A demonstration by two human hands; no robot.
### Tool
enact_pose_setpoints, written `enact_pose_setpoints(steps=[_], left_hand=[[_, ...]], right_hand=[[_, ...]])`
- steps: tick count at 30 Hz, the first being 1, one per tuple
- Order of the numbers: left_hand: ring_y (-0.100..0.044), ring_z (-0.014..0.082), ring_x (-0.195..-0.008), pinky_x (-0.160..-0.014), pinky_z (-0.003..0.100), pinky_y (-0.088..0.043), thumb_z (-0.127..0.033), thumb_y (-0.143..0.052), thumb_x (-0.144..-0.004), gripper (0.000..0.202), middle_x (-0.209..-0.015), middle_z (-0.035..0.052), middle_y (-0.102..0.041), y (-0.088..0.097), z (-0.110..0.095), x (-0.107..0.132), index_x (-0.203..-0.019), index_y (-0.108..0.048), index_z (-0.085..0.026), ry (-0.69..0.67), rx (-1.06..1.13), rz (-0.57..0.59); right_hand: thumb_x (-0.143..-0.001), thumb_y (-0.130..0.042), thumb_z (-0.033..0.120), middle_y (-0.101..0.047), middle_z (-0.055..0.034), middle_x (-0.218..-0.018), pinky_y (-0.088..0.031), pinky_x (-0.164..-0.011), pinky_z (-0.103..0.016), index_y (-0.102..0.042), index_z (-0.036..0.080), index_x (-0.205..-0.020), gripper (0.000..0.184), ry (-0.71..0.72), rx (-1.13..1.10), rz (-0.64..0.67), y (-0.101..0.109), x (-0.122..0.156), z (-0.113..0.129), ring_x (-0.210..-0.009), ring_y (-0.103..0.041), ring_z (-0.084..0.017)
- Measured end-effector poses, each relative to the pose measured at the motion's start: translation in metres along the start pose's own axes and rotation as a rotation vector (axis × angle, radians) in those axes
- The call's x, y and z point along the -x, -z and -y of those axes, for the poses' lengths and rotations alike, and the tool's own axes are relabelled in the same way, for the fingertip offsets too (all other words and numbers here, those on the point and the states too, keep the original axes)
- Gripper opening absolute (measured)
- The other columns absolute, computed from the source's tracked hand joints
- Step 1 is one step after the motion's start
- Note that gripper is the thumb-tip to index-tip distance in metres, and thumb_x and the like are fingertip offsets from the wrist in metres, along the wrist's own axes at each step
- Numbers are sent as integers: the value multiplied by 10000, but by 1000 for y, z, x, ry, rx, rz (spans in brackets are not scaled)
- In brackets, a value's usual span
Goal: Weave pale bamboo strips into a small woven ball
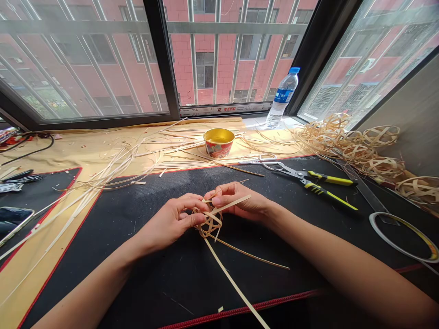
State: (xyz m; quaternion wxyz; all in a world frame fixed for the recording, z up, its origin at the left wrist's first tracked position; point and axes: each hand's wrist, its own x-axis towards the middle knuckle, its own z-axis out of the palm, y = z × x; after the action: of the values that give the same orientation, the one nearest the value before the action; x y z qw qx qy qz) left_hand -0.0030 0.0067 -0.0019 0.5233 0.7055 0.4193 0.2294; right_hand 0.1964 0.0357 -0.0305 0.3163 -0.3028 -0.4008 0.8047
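Note:
Between my hands, over the black mat point(144, 283), is a small openwork ball of woven bamboo strips point(213, 224). My left hand point(183, 214) grips its left side, thumb in front and fingers over the top. At the upper right, my right hand point(236, 198) pinches a thin strip at the ball's top edge; its lower fingers are partly hidden. One short, wide strip end sticks out to the right across my right hand. Two long loose strips trail from the ball's underside, a pale one point(233, 283) toward the front edge and a thin one point(257, 259) to the right.
Pliers-like cutters point(315, 180) with yellow-black handles lie at right beside scissors point(267, 159). Behind stand a red-gold tin bowl point(219, 144) and a water bottle point(283, 98). Finished woven balls point(373, 148) pile up at far right, near a tape roll point(404, 235). Loose strips point(103, 176) spread left.

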Motion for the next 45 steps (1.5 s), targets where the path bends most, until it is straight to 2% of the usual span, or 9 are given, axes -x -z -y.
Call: enact_pose_setpoints(steps=[5, 8, 13, 17, 23, 30, 37, 40, 45], left_hand=[[-592, 190, -936, -753, 268, -502, -315, -584, -801, 182, -1047, 76, -618, 0, -2, 0, -863, -656, -160, -14, -49, -17], [-596, 188, -920, -764, 274, -503, -316, -571, -812, 182, -1014, 74, -630, 1, -4, 1, -835, -651, -154, -20, -81, -16], [-620, 201, -946, -791, 286, -513, -337, -579, -808, 213, -1049, 76, -644, 0, -5, 0, -881, -683, -166, -18, -72, -54], [-630, 210, -937, -747, 291, -526, -379, -607, -789, 284, -1064, 86, -646, -1, -3, 1, -973, -660, -170, -4, -119, -208], [-602, 156, -725, -673, 272, -479, -348, -598, -803, 197, -771, 31, -655, -1, -5, 4, -742, -644, -166, -78, -361, -417], [-589, 128, -684, -644, 240, -471, -247, -618, -786, 111, -771, 32, -642, -2, -5, 8, -748, -679, -162, -238, -450, -373], [-598, 121, -679, -640, 229, -461, -206, -547, -837, 179, -773, 43, -659, -3, -6, 11, -821, -717, -154, -340, -578, -405], [-600, 125, -691, -649, 234, -463, -217, -552, -831, 183, -780, 44, -660, -2, -8, 11, -818, -723, -155, -297, -539, -394], [-618, 143, -724, -623, 225, -485, -277, -597, -788, 163, -795, 37, -661, 1, -11, 11, -779, -723, -175, -102, -338, -355]], right_hand=[[-567, -844, 294, -656, -22, -786, -463, -649, -229, -568, 130, -581, 321, 46, 24, -20, -1, 0, -3, -720, -606, -108], [-627, -799, 412, -649, -23, -749, -469, -678, -241, -628, 130, -662, 332, 70, 36, -11, -1, -1, -5, -723, -610, -114], [-669, -768, 431, -657, -44, -854, -482, -725, -267, -686, 124, -780, 336, 78, 83, -2, 3, -3, -7, -756, -618, -121], [-669, -776, 376, -657, -48, -917, -468, -672, -229, -690, 133, -723, 264, 110, 61, -52, 5, -3, -8, -777, -605, -107], [-607, -814, 248, -663, -58, -974, -458, -623, -214, -711, 155, -788, 228, 205, 101, -106, 3, -2, -12, -782, -589, -113], [-629, -800, 307, -676, -44, -854, -447, -576, -221, -703, 162, -772, 226, 294, 174, -146, -2, -2, -19, -713, -590, -117], [-636, -792, 341, -667, -36, -818, -448, -557, -222, -706, 161, -776, 244, 298, 241, -165, -2, -1, -20, -654, -564, -101], [-641, -791, 322, -665, -36, -835, -456, -568, -220, -706, 167, -798, 236, 286, 247, -141, -1, -2, -19, -674, -572, -104], [-602, -816, 273, -662, -44, -915, -502, -709, -272, -716, 171, -796, 242, 250, 280, -99, 1, 1, -16, -811, -605, -148]])
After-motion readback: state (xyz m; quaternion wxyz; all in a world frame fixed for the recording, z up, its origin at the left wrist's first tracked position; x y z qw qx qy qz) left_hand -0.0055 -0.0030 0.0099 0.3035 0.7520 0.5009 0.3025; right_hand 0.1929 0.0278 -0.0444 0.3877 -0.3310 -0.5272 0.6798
